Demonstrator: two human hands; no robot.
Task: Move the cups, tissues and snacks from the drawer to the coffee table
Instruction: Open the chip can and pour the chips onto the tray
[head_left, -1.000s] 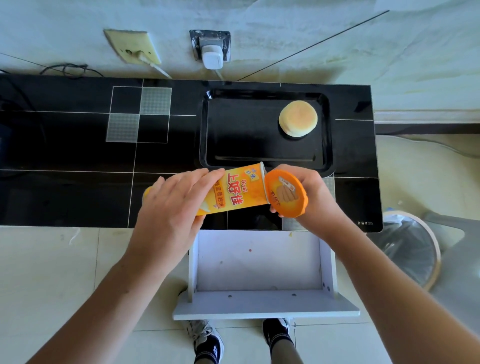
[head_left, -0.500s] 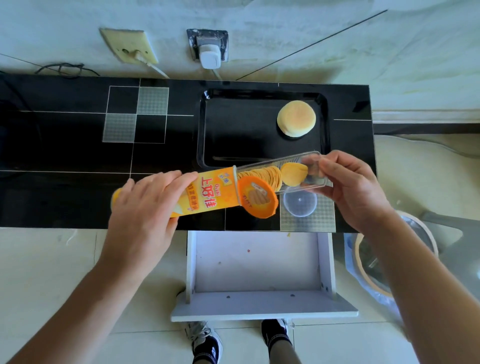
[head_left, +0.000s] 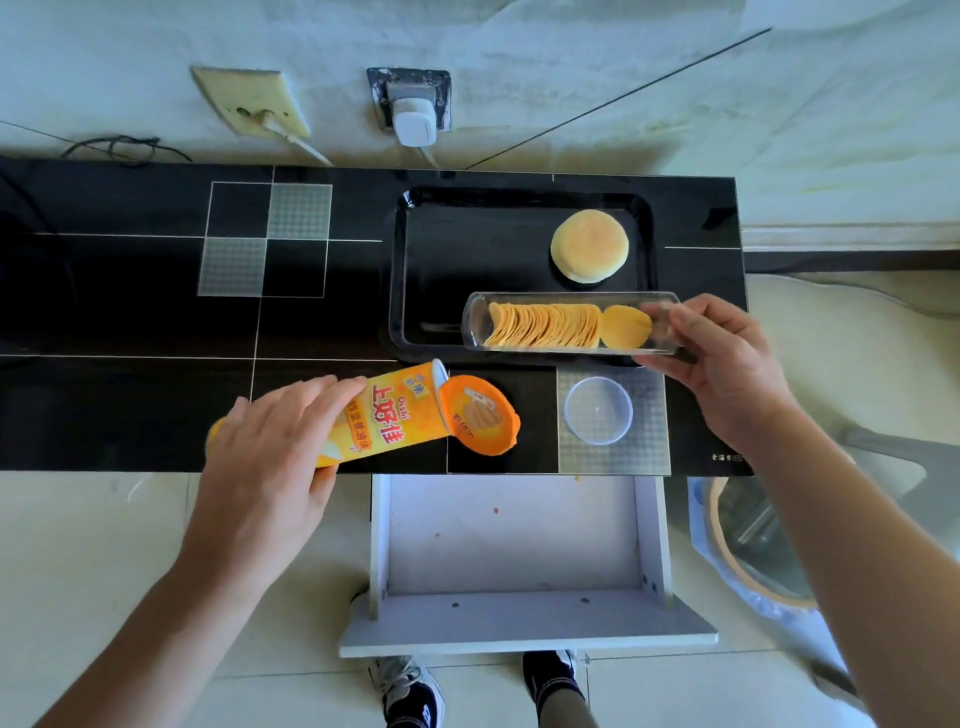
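Observation:
My left hand (head_left: 270, 457) grips an orange crisp tube (head_left: 387, 415) lying tilted over the black coffee table (head_left: 130, 322), its orange foil flap (head_left: 480, 415) hanging open. My right hand (head_left: 727, 364) pinches the right end of a clear plastic tray of crisps (head_left: 561, 325), held level over the front edge of a black serving tray (head_left: 467, 260). A round bun (head_left: 589, 247) lies in that serving tray. A clear plastic lid (head_left: 597, 410) rests on the table near its front edge. The white drawer (head_left: 514, 535) below stands pulled out with only crumbs inside.
A bin with a plastic liner (head_left: 748, 545) stands on the floor to the right of the drawer. Two wall sockets (head_left: 410, 104) with a plugged charger sit behind the table. My shoes (head_left: 415, 696) show below the drawer front.
My right hand has pulled the clear tray of crisps fully out of the tube and moved it up and right over the serving tray. The tube has moved left and down.

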